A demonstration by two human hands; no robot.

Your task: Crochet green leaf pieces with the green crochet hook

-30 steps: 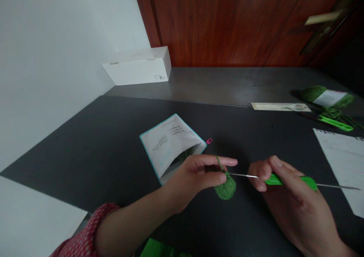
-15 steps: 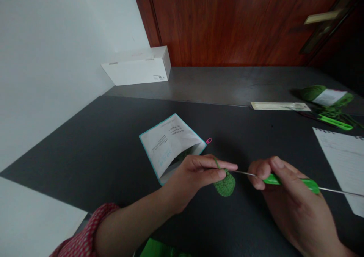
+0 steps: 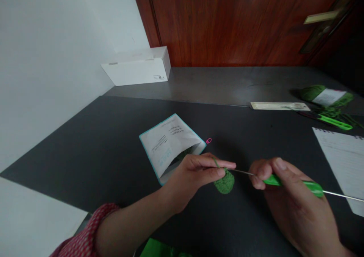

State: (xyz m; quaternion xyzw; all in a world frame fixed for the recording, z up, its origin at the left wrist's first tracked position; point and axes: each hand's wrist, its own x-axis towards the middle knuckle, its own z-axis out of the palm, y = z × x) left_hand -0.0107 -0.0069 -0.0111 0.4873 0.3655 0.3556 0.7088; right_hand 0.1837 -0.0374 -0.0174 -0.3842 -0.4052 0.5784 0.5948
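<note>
Between the thumb and fingers of my left hand (image 3: 196, 175) is a small rounded green crochet piece (image 3: 225, 182), hanging below the fingertips. A strand of green yarn (image 3: 215, 161) runs over the left fingers. My right hand (image 3: 295, 200) is closed around the green handle of a crochet hook (image 3: 311, 187). The hook's thin metal shaft points left and meets the top of the crochet piece. Its tip is hidden at the left fingertips. More metal sticks out of the handle's right end.
An open white pouch (image 3: 170, 139) with dark green contents lies behind my left hand, a pink stitch marker (image 3: 209, 140) beside it. At right are a notebook (image 3: 341, 162), green yarn (image 3: 313, 93) and a pale strip (image 3: 280, 105). A white box (image 3: 139, 71) stands at the back.
The crochet piece has shifted very slightly up and left. The hook's handle has tilted a little, its right end lower. Both hands keep their grips.
</note>
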